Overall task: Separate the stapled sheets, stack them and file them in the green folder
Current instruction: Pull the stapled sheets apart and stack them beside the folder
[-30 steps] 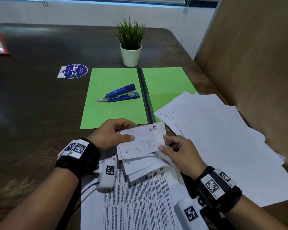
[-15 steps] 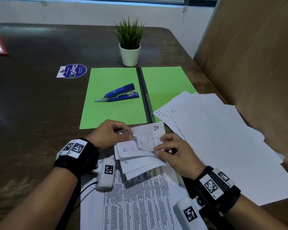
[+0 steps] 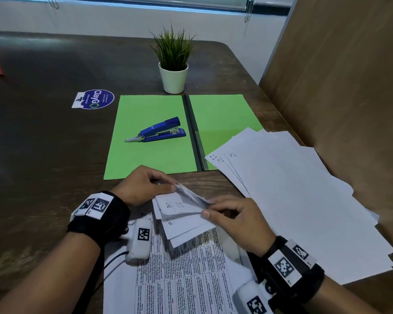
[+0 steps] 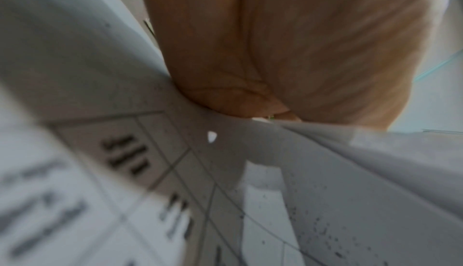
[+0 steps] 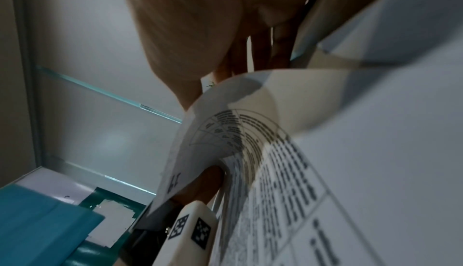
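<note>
- We see the left hand (image 3: 143,188) pinching the top corner of the stapled sheets (image 3: 182,214), thumb against fingertips; in the left wrist view the thumb presses the paper right at the bound corner.
- The right hand (image 3: 234,219) grasps the upper page between thumb and forefinger, pulled taut toward the right, so that page stands in a peaked fold between the two hands.
- The bundle lies on the near edge of the table (image 3: 43,155), just short of the open green folder (image 3: 150,150), with its lower pages fanned over a printed page beneath.
- Risk, as we judge it: pulling sideways against the staple may rip the corner off rather than free the page. A small hole already shows in the paper near the thumb in the left wrist view.
- The blue stapler (image 3: 159,132), its remover tip pointing left, sits unused on the folder's left leaf; bare-handed tearing is the likely cause of any damage.
- If the left pinch slips, the whole bundle could swing and crumple.
- We cannot see the staple itself.
- The loose sheets (image 3: 293,196) sprawl unevenly, overlapping the folder's right leaf and reaching toward the table's right edge; a brush from the right forearm could scatter them.
- The stapler must come off before filing.
</note>
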`<state>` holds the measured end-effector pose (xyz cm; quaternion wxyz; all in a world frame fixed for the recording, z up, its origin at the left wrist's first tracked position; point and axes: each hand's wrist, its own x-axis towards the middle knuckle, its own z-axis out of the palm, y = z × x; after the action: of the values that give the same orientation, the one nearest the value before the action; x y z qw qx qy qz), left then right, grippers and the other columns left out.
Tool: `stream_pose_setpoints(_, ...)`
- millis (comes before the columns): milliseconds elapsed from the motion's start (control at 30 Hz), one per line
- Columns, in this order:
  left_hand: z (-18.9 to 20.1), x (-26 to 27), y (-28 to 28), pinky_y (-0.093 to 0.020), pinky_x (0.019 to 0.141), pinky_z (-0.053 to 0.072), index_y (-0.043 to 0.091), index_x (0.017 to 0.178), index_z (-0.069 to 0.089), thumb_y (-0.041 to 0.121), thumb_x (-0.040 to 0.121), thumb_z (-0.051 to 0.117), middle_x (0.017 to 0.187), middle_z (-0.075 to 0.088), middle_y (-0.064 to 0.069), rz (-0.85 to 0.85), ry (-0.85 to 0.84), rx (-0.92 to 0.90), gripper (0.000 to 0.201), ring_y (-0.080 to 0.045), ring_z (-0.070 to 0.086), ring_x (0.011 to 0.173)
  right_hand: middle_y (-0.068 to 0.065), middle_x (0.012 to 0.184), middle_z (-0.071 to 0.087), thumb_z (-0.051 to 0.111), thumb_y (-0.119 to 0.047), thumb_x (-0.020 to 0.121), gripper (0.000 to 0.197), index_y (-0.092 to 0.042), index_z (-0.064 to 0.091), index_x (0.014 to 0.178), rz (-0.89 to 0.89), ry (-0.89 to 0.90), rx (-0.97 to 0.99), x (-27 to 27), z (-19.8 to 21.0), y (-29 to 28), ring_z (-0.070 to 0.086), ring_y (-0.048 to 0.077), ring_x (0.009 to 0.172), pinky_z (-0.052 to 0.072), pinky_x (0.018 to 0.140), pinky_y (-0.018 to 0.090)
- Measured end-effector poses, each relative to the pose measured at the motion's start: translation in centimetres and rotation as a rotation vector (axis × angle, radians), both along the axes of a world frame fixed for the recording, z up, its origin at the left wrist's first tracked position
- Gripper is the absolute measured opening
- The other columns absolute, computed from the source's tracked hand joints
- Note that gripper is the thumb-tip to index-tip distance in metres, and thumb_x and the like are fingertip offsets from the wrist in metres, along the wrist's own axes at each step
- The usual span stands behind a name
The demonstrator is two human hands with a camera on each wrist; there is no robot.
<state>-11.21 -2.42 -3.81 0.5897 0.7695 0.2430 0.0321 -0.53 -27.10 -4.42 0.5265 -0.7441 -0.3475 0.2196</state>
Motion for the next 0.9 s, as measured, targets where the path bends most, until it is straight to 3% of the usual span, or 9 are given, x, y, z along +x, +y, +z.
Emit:
stream_pose_setpoints(67, 0.0, -0.1, -0.2, -0.033, 0.077, 0.054, 0.016, 0.086, 0.082, 0.023, 0.085, 0.077, 0.089, 0.079, -0.008, 0.028, -0.003, -0.055, 0.009, -0.020, 0.070, 0.082, -0.018, 0.105, 0.069, 0.078, -0.071, 0.062, 0.049, -0.036, 0.077, 0.096, 0.015, -0.028, -0.018, 0.0, -0.3, 0.0, 0.067, 0.007, 0.092, 0.057, 0.082, 0.035)
stream_pose_setpoints(133, -0.2, 0.0, -0.2, -0.036, 0.080, 0.050, 0.010, 0.094, 0.081, 0.048, 0.083, 0.073, 0.090, 0.075, -0.016, 0.065, -0.006, -0.137, 0.040, -0.022, 0.064, 0.082, -0.023, 0.116, 0.062, 0.076, -0.079, 0.057, 0.063, -0.041, 0.070, 0.108, 0.017, 0.000, -0.020, 0.2, -0.2, 0.0, 0.064, 0.006, 0.096, 0.058, 0.084, 0.036)
stream_pose_setpoints(233, 0.0, 0.4, -0.2, -0.028, 0.067, 0.046, -0.008, 0.099, 0.070, 0.061, 0.086, 0.055, 0.073, 0.063, -0.009, 0.101, 0.000, 0.041, 0.072, -0.016, 0.055, 0.067, -0.022, 0.134, 0.051, 0.082, -0.071, 0.057, 0.079, -0.045, 0.057, 0.127, 0.028, 0.017, -0.022, 0.6, -0.3, 0.0, 0.062, 0.010, 0.109, 0.056, 0.091, 0.039)
stream_pose_setpoints(333, -0.1, 0.6, -0.4, -0.031, 0.063, 0.045, -0.011, 0.094, 0.067, 0.052, 0.091, 0.055, 0.068, 0.061, -0.001, 0.088, -0.018, 0.093, 0.064, -0.013, 0.054, 0.063, -0.016, 0.134, 0.054, 0.084, -0.055, 0.066, 0.068, -0.042, 0.057, 0.127, -0.024, -0.023, -0.033, 0.7, -0.6, 0.0, 0.063, 0.008, 0.104, 0.055, 0.088, 0.031)
stream_pose_setpoints(467, 0.1, 0.2, -0.5, -0.034, 0.080, 0.051, 0.009, 0.091, 0.076, 0.033, 0.095, 0.062, 0.083, 0.075, -0.002, 0.028, -0.026, 0.081, 0.028, -0.017, 0.066, 0.079, 0.004, 0.091, 0.067, 0.083, -0.014, 0.079, 0.019, -0.024, 0.069, 0.086, -0.192, 0.023, 0.078, 1.1, -0.6, 0.2, 0.061, 0.011, 0.068, 0.051, 0.067, 0.029)
stream_pose_setpoints(567, 0.0, 0.0, -0.3, -0.029, 0.079, 0.051, 0.020, 0.090, 0.077, 0.026, 0.092, 0.068, 0.088, 0.077, 0.000, 0.029, -0.054, 0.045, 0.010, -0.014, 0.065, 0.079, -0.002, 0.072, 0.063, 0.081, -0.012, 0.080, 0.018, -0.021, 0.070, 0.069, -0.224, 0.062, 0.071, 1.5, -0.8, 0.2, 0.055, 0.010, 0.057, 0.047, 0.060, 0.027)
stream_pose_setpoints(700, -0.2, 0.1, -0.3, -0.027, 0.061, 0.037, 0.012, 0.086, 0.060, 0.023, 0.090, 0.070, 0.070, 0.065, -0.006, 0.066, -0.071, 0.040, 0.015, -0.017, 0.045, 0.063, -0.003, 0.063, 0.062, 0.079, -0.010, 0.082, 0.016, -0.015, 0.070, 0.070, -0.235, 0.098, 0.078, 1.6, -1.0, 0.3, 0.052, 0.009, 0.055, 0.045, 0.058, 0.025)
stream_pose_setpoints(800, -0.2, 0.1, -0.3, -0.024, 0.068, 0.044, 0.012, 0.082, 0.063, 0.020, 0.092, 0.069, 0.070, 0.066, 0.006, 0.056, -0.092, 0.067, 0.013, -0.007, 0.055, 0.067, 0.000, 0.064, 0.064, 0.078, -0.009, 0.083, 0.014, -0.011, 0.071, 0.071, -0.240, 0.095, 0.089, 1.6, -0.9, 0.4, 0.055, 0.007, 0.057, 0.047, 0.060, 0.022)
stream_pose_setpoints(900, -0.1, 0.0, -0.3, -0.027, 0.081, 0.049, 0.014, 0.086, 0.073, 0.020, 0.094, 0.066, 0.083, 0.073, 0.001, 0.034, -0.072, 0.084, 0.013, -0.008, 0.063, 0.079, 0.001, 0.063, 0.065, 0.075, -0.006, 0.085, 0.017, -0.010, 0.070, 0.069, -0.218, 0.047, 0.101, 1.6, -0.4, 0.6, 0.056, 0.006, 0.059, 0.048, 0.064, 0.020)
